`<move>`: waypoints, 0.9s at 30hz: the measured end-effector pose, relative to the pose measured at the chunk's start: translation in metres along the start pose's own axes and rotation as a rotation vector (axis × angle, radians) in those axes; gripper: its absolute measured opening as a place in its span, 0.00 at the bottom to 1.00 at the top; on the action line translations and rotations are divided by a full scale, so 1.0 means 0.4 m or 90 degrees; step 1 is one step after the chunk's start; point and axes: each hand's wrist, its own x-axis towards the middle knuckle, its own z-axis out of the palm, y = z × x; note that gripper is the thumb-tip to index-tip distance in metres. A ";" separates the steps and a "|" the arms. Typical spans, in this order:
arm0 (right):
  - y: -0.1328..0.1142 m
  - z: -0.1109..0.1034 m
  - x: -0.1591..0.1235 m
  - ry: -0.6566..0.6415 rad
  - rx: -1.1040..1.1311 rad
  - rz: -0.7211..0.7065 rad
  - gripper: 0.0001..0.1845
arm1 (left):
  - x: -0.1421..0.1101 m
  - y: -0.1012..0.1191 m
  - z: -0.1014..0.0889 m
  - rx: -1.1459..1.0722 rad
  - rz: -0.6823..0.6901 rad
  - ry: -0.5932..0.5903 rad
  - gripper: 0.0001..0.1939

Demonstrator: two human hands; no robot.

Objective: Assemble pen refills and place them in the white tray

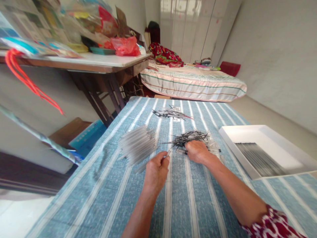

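My left hand (157, 170) is closed around a thin, see-through plastic tube (141, 168), like a pen barrel; its ends poke out on both sides of the fingers. Left of it lies a neat stack of similar clear tubes (137, 143). My right hand (197, 152) is at the near edge of a loose pile of thin black pieces (190, 136), fingers pinched together; what they grip is hidden. Small clear pieces (213, 144) lie at the pile's right side. Farther back is a smaller heap of thin dark and clear parts (170, 113).
On the right stands a shallow white box (277, 134) holding a row of dark, slim sticks (260, 158). Everything rests on a blue striped cloth (119, 201). A cluttered side table (99, 62) with red cord hanging (32, 82) is at left; a bed (195, 81) lies beyond.
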 end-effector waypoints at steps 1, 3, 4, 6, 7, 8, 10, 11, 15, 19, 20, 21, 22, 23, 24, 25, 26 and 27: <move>0.001 -0.003 -0.002 -0.002 -0.002 -0.008 0.13 | 0.000 -0.001 0.000 0.001 0.006 0.000 0.15; 0.004 -0.010 -0.012 0.001 -0.007 -0.022 0.12 | -0.001 -0.003 0.000 0.013 0.020 0.001 0.14; 0.004 -0.013 -0.018 0.006 -0.009 -0.026 0.13 | -0.002 -0.004 0.000 0.021 0.025 -0.003 0.14; 0.005 -0.019 -0.032 0.020 -0.015 -0.025 0.14 | -0.005 -0.002 -0.001 0.033 0.032 -0.017 0.13; 0.005 -0.022 -0.040 0.028 -0.018 -0.020 0.14 | -0.006 -0.001 -0.001 0.036 0.033 -0.026 0.13; 0.005 -0.025 -0.047 0.037 -0.022 -0.015 0.15 | -0.007 0.001 -0.001 0.035 0.035 -0.032 0.13; 0.006 -0.030 -0.060 0.052 -0.034 -0.010 0.15 | -0.008 0.003 -0.001 0.031 0.039 -0.041 0.12; 0.008 -0.033 -0.067 0.058 -0.042 -0.011 0.15 | -0.008 0.004 0.000 0.030 0.043 -0.045 0.12; 0.018 -0.049 -0.097 0.070 -0.065 -0.025 0.14 | -0.007 0.002 0.001 0.032 0.059 -0.061 0.12; 0.028 -0.065 -0.127 0.087 -0.081 -0.046 0.14 | -0.012 0.012 -0.001 0.012 0.072 -0.097 0.12; 0.029 -0.068 -0.132 0.091 -0.083 -0.052 0.13 | -0.014 0.017 -0.003 0.007 0.073 -0.109 0.13; 0.030 -0.071 -0.136 0.095 -0.084 -0.059 0.13 | -0.016 0.022 -0.004 0.003 0.071 -0.121 0.13; 0.030 -0.072 -0.139 0.098 -0.086 -0.065 0.13 | -0.019 0.027 -0.005 -0.001 0.067 -0.131 0.13; 0.029 -0.073 -0.142 0.102 -0.088 -0.072 0.13 | -0.021 0.032 -0.005 -0.005 0.063 -0.140 0.13; 0.029 -0.073 -0.143 0.108 -0.091 -0.081 0.12 | -0.022 0.037 -0.006 -0.010 0.059 -0.147 0.13; 0.029 -0.073 -0.144 0.115 -0.095 -0.092 0.12 | -0.024 0.040 -0.006 -0.015 0.056 -0.153 0.13; 0.029 -0.072 -0.145 0.123 -0.098 -0.104 0.12 | -0.025 0.043 -0.006 -0.020 0.054 -0.158 0.13; 0.029 -0.071 -0.145 0.131 -0.102 -0.115 0.12 | -0.026 0.045 -0.006 -0.025 0.052 -0.162 0.13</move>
